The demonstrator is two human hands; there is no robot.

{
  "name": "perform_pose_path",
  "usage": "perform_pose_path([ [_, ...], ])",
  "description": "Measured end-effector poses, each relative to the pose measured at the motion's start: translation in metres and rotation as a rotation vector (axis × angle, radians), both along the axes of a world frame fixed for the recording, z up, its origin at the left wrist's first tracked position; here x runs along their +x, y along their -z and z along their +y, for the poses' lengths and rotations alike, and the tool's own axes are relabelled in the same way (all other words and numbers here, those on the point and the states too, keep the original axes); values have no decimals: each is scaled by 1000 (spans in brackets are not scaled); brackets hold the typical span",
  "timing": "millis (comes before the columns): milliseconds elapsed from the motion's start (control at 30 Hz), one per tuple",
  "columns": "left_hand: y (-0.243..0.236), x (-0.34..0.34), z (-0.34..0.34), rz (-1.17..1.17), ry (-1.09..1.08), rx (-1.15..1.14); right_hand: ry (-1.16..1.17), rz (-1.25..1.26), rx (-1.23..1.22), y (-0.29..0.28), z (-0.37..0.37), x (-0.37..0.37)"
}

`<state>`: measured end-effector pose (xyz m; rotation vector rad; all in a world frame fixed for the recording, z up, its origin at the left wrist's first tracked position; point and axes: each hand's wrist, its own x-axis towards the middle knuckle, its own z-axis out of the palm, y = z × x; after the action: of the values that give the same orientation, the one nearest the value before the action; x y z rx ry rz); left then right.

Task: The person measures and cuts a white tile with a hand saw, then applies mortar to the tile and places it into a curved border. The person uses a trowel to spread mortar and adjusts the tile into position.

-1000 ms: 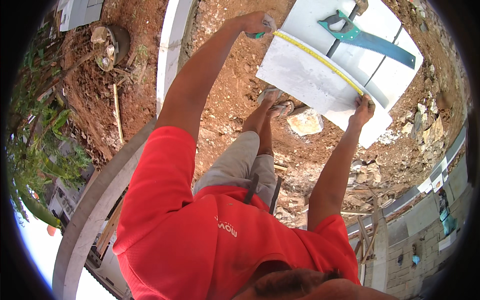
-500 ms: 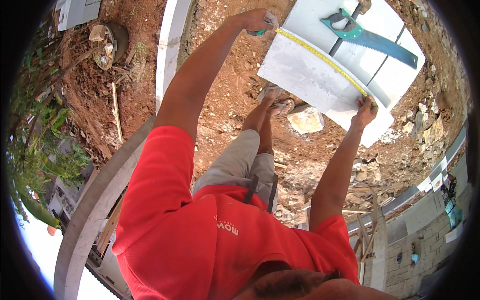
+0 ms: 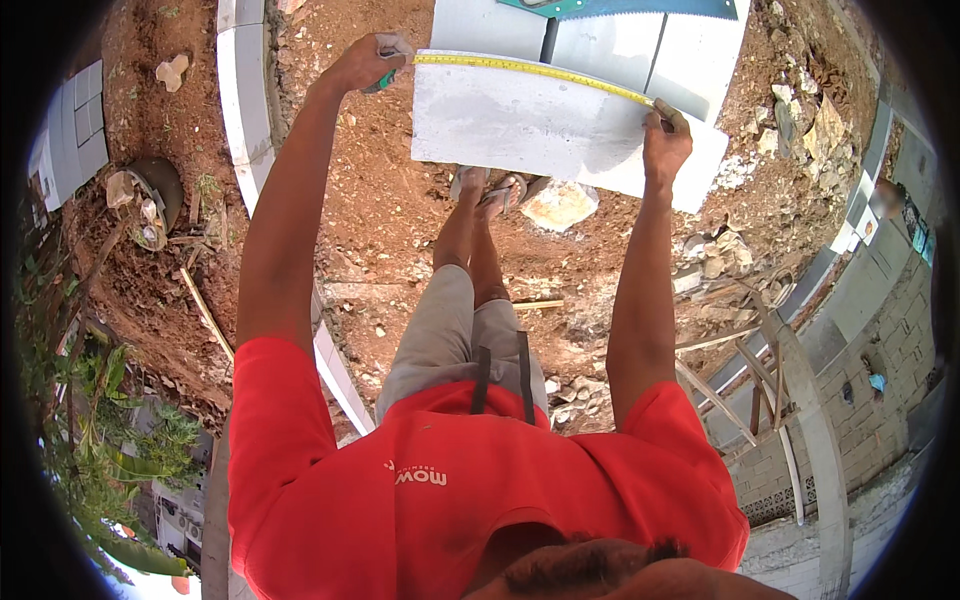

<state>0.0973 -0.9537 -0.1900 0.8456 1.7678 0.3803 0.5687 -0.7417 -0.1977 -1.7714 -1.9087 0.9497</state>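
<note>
A yellow tape measure [image 3: 535, 69] is stretched along the far edge of a pale grey block [image 3: 540, 120]. At the block's left end, my left hand [image 3: 365, 65] is closed around the green and black tape case, just off the corner. Toward the right end, my right hand [image 3: 667, 140] pinches the tape's other end against the block. Beyond it lie more white blocks [image 3: 605, 50] with dark gaps between them. A handsaw [image 3: 650, 8] with a green handle rests on these, cut off by the top of the view.
My sandalled feet [image 3: 490, 190] stand on reddish, stony soil beside a pale rock [image 3: 560, 205]. A curved row of white blocks [image 3: 243, 90] runs on the left. Broken stones [image 3: 825, 130] and wooden stakes [image 3: 760, 380] lie to the right; a round container [image 3: 155, 200] stands left.
The view has turned and shifted, so block, tape and hands now appear further left and more level, and the saw is partly out of sight. Both hands keep their hold on the tape.
</note>
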Motion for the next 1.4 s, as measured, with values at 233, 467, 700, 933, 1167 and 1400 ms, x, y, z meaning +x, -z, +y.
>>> perform_pose_path([
  [233, -13, 1, 10, -37, 46, -43, -43, -12, 145, -4, 4, -9],
  [467, -15, -1, 11, -78, 21, -81, -9, -64, 154, -3, 2, -15],
  [700, -17, 1, 12, -50, 31, -33, -37, -93, 233, -3, -2, -15],
  [933, -10, 0, 8, -47, 10, -19, -119, -117, 150, -13, 2, -9],
  [1167, -3, -4, 7, -38, 54, 6, -93, -148, 215, -5, 4, -9],
  [1400, -12, 2, 0, -28, 45, 39, -6, -137, 187, -7, -13, -13],
])
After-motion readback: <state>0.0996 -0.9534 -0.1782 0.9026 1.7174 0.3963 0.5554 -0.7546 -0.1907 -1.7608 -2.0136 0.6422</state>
